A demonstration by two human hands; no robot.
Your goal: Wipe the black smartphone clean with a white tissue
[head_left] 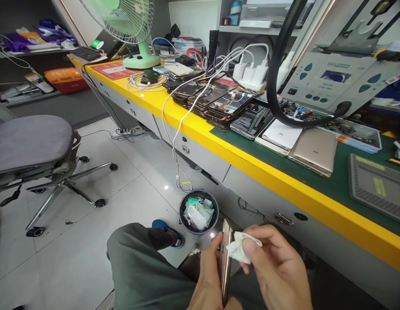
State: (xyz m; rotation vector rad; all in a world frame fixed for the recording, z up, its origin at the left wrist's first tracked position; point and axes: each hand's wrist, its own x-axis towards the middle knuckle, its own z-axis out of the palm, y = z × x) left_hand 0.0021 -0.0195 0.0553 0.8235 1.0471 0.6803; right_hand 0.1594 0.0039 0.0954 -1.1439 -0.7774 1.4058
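Your left hand (208,280) holds a phone (226,262) on edge over your lap, low in the head view; its fingers are closed around the phone's body, thumb toward the upper end. Your right hand (277,271) pinches a small white wipe (240,247) between thumb and forefinger, fingers narrow on the cloth, pressed to the phone's upper edge.

Surroundings: a waste bin (199,212) with wrappers stands on the floor just beyond your knee (138,258). The yellow-edged counter (283,185) lies to your right, carrying stacked phone screens (219,105), a gold phone (314,150) and a white charger cable (178,129) hanging toward the bin. An office chair (35,150) stands well apart on the left; a green fan (135,30) sits at the counter's far end.

Risks, as judged:
- The phone is held edge-on over a hard tiled floor with nothing beneath it but your leg. A hard push from the wipe against a light grip could twist it out of the left hand.
- The wipe is bunched. A loose corner could leave lint on the phone.
- The dangling cable is near your legs and could snag if you shift.
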